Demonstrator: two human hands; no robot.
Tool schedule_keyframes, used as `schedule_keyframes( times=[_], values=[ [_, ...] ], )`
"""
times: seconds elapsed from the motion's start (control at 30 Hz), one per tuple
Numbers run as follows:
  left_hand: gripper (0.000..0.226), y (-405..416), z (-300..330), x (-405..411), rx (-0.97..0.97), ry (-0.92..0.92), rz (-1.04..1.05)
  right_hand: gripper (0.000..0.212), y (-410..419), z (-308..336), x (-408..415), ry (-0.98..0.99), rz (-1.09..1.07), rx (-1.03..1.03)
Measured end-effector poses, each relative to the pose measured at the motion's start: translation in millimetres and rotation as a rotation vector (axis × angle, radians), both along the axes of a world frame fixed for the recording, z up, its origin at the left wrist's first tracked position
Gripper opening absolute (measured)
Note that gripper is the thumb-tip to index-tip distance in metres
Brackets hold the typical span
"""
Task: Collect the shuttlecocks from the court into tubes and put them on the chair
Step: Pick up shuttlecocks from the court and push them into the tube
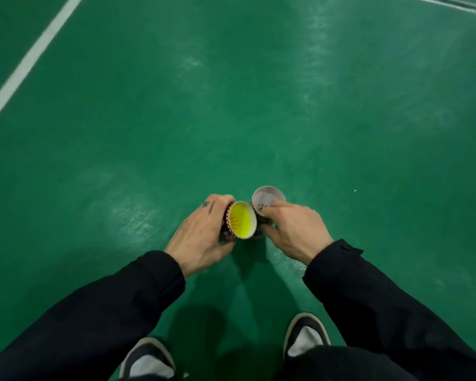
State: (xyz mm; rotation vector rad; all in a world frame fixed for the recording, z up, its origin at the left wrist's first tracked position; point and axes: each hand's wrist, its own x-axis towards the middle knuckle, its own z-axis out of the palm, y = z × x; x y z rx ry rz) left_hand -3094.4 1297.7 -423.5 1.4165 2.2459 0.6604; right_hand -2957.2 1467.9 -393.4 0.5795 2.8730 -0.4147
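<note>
Looking down, I have a tube in each hand, held side by side above the green court floor [259,105]. My left hand [201,232] has its grip wrapped round the left tube [228,224], fingers curled over the far side and the thumb near me; its open mouth faces up at me and shows a yellow shuttlecock [241,220] sitting inside. My right hand [294,229] grips the right tube [260,215], its fingers curled round the dark patterned wall, with the forefinger laid along the rim. White shuttlecocks [267,199] fill that tube up to its mouth. The two tubes touch each other, the right one a little farther from me than the left. Both of my sleeves [368,298] are black. Near the bottom edge my two shoes [305,334] stand on the floor, dark with white tops. Far to the left a white court line [30,59] runs slantwise across the floor.
</note>
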Motion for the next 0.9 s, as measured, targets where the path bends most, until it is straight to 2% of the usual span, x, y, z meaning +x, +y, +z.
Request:
schedule_keyframes(
  times=[0.1, 0.2, 0.3, 0.4, 0.63, 0.77, 0.9],
  values=[
    [0.074, -0.8, 47.2, -8.3, 0.006, -0.077, 0.112, 0.017, 3.0, 46.5, 9.3, 0.09, -0.083, -0.068],
    [0.074, -3.9, 116.0, 1.7, -0.005, -0.2, 0.201, 0.01, -3.3, 119.8, 31.0, 0.157, -0.162, -0.149],
    [0.073, -3.3, 198.9, 28.1, -0.013, -0.278, 0.184, 0.01, -16.8, 204.1, 59.4, 0.149, -0.197, -0.228],
    [0.073, 1.7, 294.5, 60.1, -0.064, -0.377, 0.165, 0.021, -25.6, 293.6, 91.3, 0.093, -0.218, -0.261],
    [0.073, 3.4, 522.2, 138.9, -0.15, -0.509, 0.045, 0.018, -50.6, 515.5, 174.8, 0.046, -0.372, -0.249],
    [0.076, 0.9, 602.4, 173.0, -0.14, -0.458, -0.039, 0.02, -89.6, 605.4, 228.4, 0.008, -0.513, -0.248],
    [0.073, 10.1, 657.7, 220.5, -0.111, -0.411, -0.253, 0.019, -139.2, 663.4, 296.6, 0.045, -0.736, -0.193]
  ],
)
